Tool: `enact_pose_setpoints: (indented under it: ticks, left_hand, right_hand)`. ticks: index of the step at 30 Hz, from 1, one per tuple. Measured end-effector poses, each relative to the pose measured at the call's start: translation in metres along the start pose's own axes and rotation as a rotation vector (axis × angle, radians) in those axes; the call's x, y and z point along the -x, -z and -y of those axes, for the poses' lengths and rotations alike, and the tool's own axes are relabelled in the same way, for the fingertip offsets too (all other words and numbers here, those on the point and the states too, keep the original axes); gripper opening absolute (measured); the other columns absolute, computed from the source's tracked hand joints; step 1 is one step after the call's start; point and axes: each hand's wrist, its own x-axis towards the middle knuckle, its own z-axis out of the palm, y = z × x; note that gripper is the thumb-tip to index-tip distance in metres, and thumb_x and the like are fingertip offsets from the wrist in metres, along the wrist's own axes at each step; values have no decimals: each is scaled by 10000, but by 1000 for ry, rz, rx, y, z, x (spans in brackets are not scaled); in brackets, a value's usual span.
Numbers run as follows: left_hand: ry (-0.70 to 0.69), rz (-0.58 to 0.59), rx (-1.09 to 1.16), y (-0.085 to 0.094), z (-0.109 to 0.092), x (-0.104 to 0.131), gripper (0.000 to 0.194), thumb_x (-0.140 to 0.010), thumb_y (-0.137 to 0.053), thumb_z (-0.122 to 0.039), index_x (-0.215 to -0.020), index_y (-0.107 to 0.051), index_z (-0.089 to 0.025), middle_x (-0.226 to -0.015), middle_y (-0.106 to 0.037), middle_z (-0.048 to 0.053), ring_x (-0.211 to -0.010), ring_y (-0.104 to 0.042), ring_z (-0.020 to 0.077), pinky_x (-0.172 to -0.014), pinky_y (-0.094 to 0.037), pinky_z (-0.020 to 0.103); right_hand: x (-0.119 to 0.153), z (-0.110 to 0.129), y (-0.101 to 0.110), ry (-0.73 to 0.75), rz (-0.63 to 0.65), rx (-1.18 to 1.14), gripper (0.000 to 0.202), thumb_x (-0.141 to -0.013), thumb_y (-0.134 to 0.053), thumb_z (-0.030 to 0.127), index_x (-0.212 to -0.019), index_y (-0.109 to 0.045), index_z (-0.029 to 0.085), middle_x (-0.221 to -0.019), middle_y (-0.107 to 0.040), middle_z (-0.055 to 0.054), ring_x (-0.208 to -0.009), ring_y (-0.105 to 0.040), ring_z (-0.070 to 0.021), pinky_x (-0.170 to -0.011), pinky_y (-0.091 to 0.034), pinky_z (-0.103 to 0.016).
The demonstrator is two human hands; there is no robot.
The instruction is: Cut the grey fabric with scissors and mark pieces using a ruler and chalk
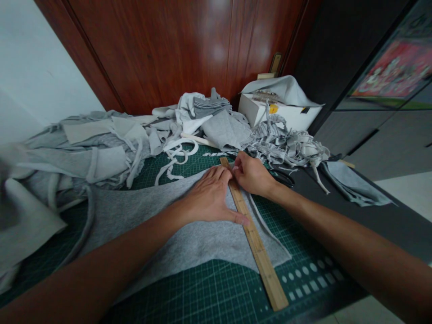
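Note:
A piece of grey knit fabric lies spread in front of me, with a wooden ruler laid across its right part. My left hand is flat on the fabric, fingers stretched forward. Its thumb and fingertips touch the ruler. Beside the ruler's far end, my right hand has its fingers pinched together close to the fabric's edge. What they hold, if anything, is hidden. Partly behind my right wrist lies a black loop-shaped handle, seemingly of scissors.
Under the fabric is a green cutting mat with a white grid. Grey fabric pieces are heaped at the left and back. A tangle of fabric strips sits before a white box. Folded cloth lies at the right.

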Motion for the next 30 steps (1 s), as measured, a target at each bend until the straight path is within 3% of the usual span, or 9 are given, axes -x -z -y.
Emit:
enact_pose_setpoints:
  ticks: [7, 16, 25, 30]
  left_hand:
    - [5, 10, 11, 1, -1, 0, 1006, -503, -771, -917, -1136, -497, -185, -1271, -547, 154, -1205, -533, 358, -1102, -453, 517]
    - [8, 10, 17, 1, 0, 0, 1004, -503, -738, -945, -1131, -508, -196, -1258, -557, 139, -1187, -538, 353, -1112, -447, 525]
    - [12, 10, 22, 0, -1, 1, 1041, -488, -785, -908, -1179, -508, -180, -1307, -549, 160, -1257, -523, 375, -1148, -424, 516]
    - [8, 6, 33, -1, 0, 1, 1045, -490, -764, -928, -1176, -501, -184, -1321, -537, 165, -1267, -514, 376, -1145, -421, 518]
  right_hand:
    - [15, -3, 15, 52, 84, -24, 82, -855, -591, 120, -857, -565, 198, -693, -641, -20, -600, -574, -171, -581, -381, -296]
    - [-1, -6, 2, 55, 19, -13, 79, -873, -559, 120, -909, -568, 189, -700, -612, -23, -630, -561, -185, -616, -379, -324]
    - [49, 3, 23, 85, 131, -84, 98, -883, -567, 130, -841, -532, 212, -627, -594, 9, -525, -523, -145, -522, -327, -290]
    - [45, 1, 22, 44, 108, -70, 78, -875, -577, 141, -852, -547, 209, -633, -600, 5, -537, -526, -149, -532, -331, -288]
